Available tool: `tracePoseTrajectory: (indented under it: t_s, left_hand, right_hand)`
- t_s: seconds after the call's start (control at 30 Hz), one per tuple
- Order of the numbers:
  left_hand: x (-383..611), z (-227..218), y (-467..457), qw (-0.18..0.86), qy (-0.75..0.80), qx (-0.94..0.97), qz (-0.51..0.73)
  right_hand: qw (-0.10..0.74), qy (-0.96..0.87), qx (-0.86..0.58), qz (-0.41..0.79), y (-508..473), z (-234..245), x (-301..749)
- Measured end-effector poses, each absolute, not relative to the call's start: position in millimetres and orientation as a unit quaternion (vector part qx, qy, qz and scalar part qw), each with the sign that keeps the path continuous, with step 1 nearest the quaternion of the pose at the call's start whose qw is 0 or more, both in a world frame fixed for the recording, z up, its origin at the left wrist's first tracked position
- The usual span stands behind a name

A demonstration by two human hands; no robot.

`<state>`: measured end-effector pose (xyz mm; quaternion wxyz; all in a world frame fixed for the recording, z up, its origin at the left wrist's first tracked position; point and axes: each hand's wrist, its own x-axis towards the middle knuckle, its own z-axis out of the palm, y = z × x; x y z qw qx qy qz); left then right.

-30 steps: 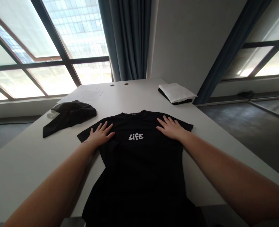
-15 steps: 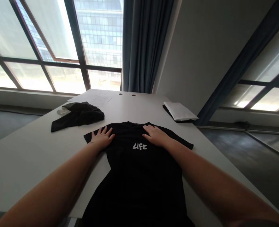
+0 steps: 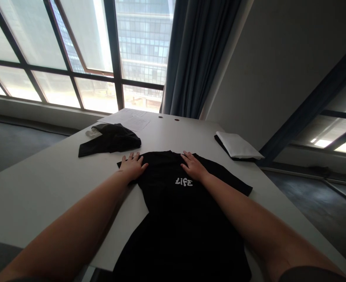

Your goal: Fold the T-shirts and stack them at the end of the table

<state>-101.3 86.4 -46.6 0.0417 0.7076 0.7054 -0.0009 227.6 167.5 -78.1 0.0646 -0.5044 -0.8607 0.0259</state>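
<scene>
A black T-shirt with white "LIFE" lettering lies spread flat on the white table, its hem hanging over the near edge. My left hand rests flat on the shirt's left sleeve, fingers spread, open. My right hand lies flat near the collar, just above the lettering, fingers stretched out, open. Neither hand holds anything.
A crumpled black garment lies at the table's left rear. A folded white cloth over a black one sits at the right rear. Papers lie at the far edge. Windows and a grey curtain stand behind.
My right hand has slid left across the shirt from the right shoulder to near the collar. My left hand stays on the left sleeve. The camera has turned a little to the left.
</scene>
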Motion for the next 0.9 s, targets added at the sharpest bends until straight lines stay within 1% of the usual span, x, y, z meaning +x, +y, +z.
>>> tracePoseTrajectory:
  t_s: [0.07,0.17,0.23,0.53,0.73,0.9]
  left_hand:
    - [-94.9,-42.1,78.0,0.046,0.704,0.709,-0.009]
    - [-84.1,-41.0,65.5,0.083,0.713,0.695,-0.042]
    - [-79.8,-43.2,61.6,0.099,0.723,0.682,-0.053]
    - [-96.7,-46.4,77.1,0.130,0.728,0.673,-0.038]
    - [-122.4,-53.1,88.2,0.111,0.730,0.674,-0.027]
    - [-137.6,-59.0,97.0,0.103,0.746,0.658,-0.013]
  right_hand:
    - [0.050,-0.862,-0.504,0.030,168.7,-78.7,226.8]
    - [0.000,-0.852,-0.521,0.054,173.7,-78.3,224.2]
    - [-0.009,-0.848,-0.527,0.057,177.7,-77.8,222.7]
    - [-0.014,-0.837,-0.543,0.065,199.4,-75.9,219.8]
    - [-0.011,-0.836,-0.545,0.064,220.4,-75.9,218.0]
    - [0.009,-0.848,-0.527,0.058,224.1,-75.6,222.1]
